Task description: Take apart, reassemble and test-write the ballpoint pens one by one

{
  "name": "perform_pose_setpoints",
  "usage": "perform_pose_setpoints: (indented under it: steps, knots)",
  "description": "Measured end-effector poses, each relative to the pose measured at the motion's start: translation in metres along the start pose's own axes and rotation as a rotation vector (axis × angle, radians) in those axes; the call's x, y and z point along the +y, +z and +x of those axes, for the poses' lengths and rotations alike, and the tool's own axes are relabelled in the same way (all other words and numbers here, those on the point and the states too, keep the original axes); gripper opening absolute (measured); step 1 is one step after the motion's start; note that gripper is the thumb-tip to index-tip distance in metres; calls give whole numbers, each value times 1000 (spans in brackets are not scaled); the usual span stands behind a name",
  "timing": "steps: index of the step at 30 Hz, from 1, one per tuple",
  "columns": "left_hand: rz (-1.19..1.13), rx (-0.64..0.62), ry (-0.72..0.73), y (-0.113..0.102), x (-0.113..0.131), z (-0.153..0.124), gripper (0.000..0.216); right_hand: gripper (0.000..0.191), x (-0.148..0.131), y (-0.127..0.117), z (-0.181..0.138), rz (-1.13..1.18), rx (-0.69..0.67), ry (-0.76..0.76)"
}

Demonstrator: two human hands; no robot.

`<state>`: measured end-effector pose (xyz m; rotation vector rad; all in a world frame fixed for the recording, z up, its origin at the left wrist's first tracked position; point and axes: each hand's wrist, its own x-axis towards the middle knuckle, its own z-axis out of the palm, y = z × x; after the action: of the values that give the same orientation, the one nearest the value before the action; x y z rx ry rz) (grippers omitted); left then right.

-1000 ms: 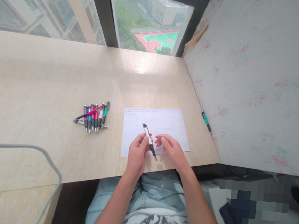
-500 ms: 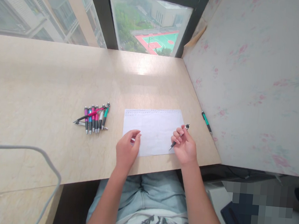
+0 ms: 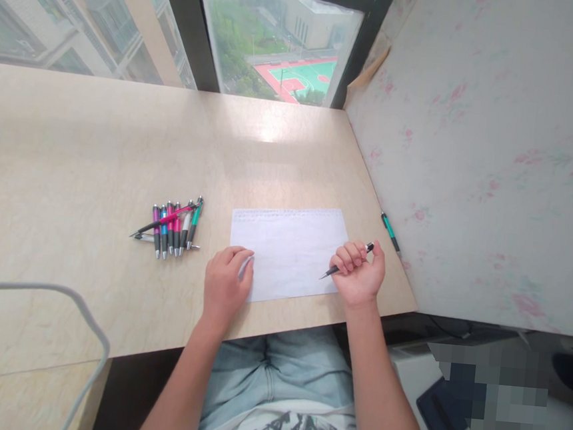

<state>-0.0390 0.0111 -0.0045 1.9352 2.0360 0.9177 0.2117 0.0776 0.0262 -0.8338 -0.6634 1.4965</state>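
Observation:
A white sheet of paper (image 3: 291, 249) lies before me, with small handwritten marks along its top. My left hand (image 3: 228, 280) is at the sheet's lower left edge, its thumb and forefinger closing on the paper, which looks slightly bent between them. Over the sheet's right edge, my right hand (image 3: 359, 271) is turned palm up, fingers curled around a pen (image 3: 330, 272). The dark grip and metal tip point down-left, and the black top end shows by the thumb. The fingers hide the pen's middle.
Several coloured pens (image 3: 170, 227) lie grouped on the table (image 3: 95, 158) at left, two of them crosswise. A green pen (image 3: 390, 233) rests against the flowered wall (image 3: 472, 157). A grey cable (image 3: 73, 297) loops over the front left. Windows (image 3: 281, 40) stand behind the table.
My left hand has moved left to the paper's edge. My right hand has rolled further palm up, and the pen has tilted closer to level in its fingers. The view has shifted slightly.

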Motion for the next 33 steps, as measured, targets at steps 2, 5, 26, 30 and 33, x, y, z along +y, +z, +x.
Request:
perform_pose_setpoints:
  steps: [2, 5, 26, 30, 33]
  knots:
    - [-3, 2, 1, 0, 0, 0, 19, 45, -1, 0, 0, 44, 0, 15]
    - [-14, 7, 0, 0, -1, 0, 19, 43, -1, -1, 0, 74, 3, 19]
    - [-93, 47, -33, -1, -5, -1, 14, 37, -1, -1, -2, 619, 25, 196]
    - [-93, 50, -30, -1, -5, -1, 14, 38, 0, -2, -2, 608, 22, 197]
    - [-85, 48, -29, -1, -5, -1, 14, 40, 2, -2, -2, 577, 11, 186]
